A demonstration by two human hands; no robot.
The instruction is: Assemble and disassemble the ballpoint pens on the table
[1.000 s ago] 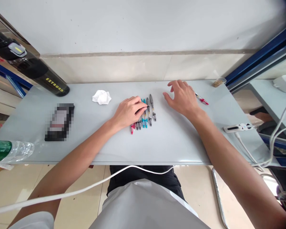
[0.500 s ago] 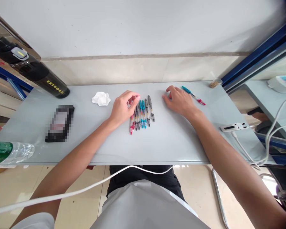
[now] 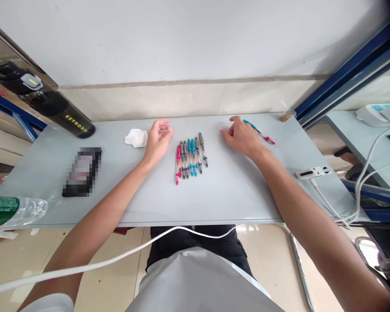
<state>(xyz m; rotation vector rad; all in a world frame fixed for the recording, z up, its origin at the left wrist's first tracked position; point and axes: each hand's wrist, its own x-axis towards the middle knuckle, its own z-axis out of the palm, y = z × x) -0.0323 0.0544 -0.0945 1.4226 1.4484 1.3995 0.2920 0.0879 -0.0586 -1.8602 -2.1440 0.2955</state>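
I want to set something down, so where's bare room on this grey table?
Between the row of red, grey and teal plastic pens and the right forearm; also between the black pixelated rectangular object and the left forearm. Crowded: left hand beside crumpled white tissue, right hand beside teal-and-red pen.

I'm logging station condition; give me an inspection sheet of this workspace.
Surface: grey table, looks smooth.
Job's things: row of seven pens, red, grey and teal; one teal-and-red pen apart.
Clutter: crumpled tissue, dark bottle, green-labelled bottle, pixelated item, small cup.
Grips: left grip half open, between tissue and row; right grip half open, near the teal-and-red pen; nothing seen held.
Cables: white cable across foreground; looped cables at right.
Surroundings: wall behind; blue frame, second table right.
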